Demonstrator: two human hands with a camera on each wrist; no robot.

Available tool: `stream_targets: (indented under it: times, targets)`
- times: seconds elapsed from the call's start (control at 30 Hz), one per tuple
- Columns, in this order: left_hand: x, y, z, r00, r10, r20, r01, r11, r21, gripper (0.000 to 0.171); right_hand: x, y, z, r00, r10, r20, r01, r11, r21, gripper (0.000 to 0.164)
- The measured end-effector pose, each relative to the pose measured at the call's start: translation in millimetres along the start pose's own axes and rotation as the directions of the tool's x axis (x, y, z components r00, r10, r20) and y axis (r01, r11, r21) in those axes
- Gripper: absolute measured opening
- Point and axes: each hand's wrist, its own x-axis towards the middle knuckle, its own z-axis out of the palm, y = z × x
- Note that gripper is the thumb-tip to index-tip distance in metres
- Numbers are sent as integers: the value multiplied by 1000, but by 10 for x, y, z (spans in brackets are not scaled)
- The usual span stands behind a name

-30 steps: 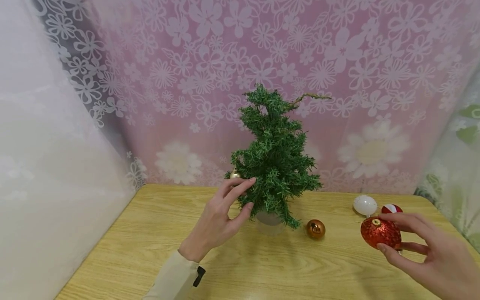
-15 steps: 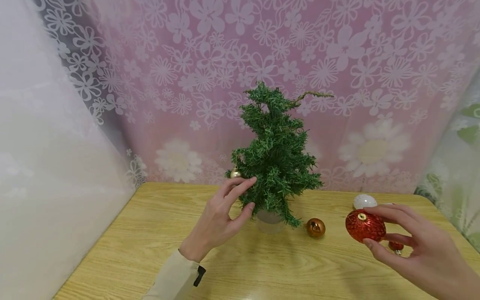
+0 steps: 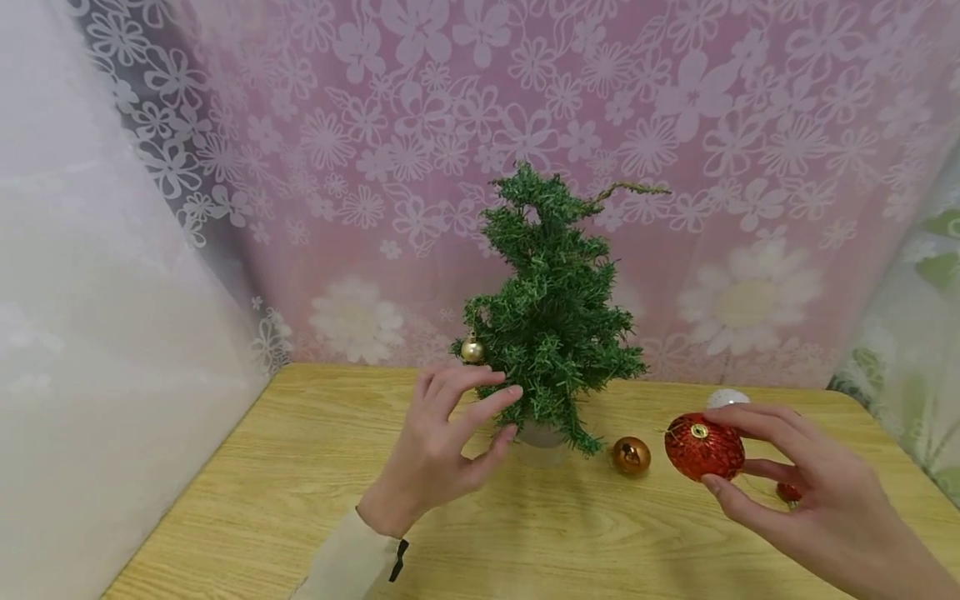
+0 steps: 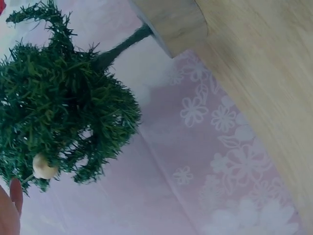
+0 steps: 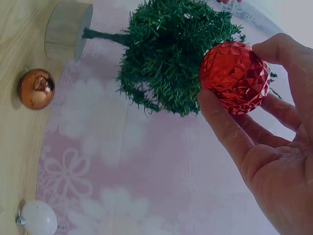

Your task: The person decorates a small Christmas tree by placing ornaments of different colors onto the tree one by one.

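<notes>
Against floral cloth (image 3: 420, 158), pinching red bauble (image 3: 703, 454) in right hand (image 3: 813, 492) at four o'clock from tree (image 3: 555, 308), with left hand (image 3: 437, 446) spread at seven, risking a drop through fingertip-only hold.

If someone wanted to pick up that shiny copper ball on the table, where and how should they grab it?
Probably by pinching opposite sides of its widest part, from above and slightly from the right. The copper ball is round and lies on the table; in the head view, low branches of the tree come close on its left.
</notes>
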Motion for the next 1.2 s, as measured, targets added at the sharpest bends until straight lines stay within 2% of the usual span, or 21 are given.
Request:
stream_targets:
  times: [0.13,0.33,0.5,0.6,0.67,0.77,0.83,0.97,1.2]
  targets:
    - [29,90,-19,999,24,35,-23,999,-26,31,40,-46,50,999,-37,19,36,998,45,84]
    - [87,262,-50,991,-34,132,49,993,-111,33,94,-161,105,991,-129,44,126,990,67,86]
    - [171,393,-44,983,-53,176,81,984,-157,28,122,-250,153,989,-131,62,126,988,86,82]
    - [202,447,-38,976,-64,208,99,982,-158,23,144,-280,188,987,-145,68,141,988,63,82]
    - [213,469,-33,974,-72,216,107,982,-156,22,156,-288,216,985,-162,66,157,985,69,77]
    - [218,485,-21,973,-87,214,121,981,-153,22,179,-284,273,973,-226,38,223,972,78,56]
    - [218,493,-14,972,-94,215,128,980,-150,23,191,-286,313,966,-258,27,254,963,92,49]
    - [216,511,-4,970,-103,222,139,978,-153,24,214,-310,383,957,-289,21,286,954,92,50]
    - [214,524,7,968,-105,226,145,975,-168,25,240,-404,422,959,-275,63,274,961,21,50]
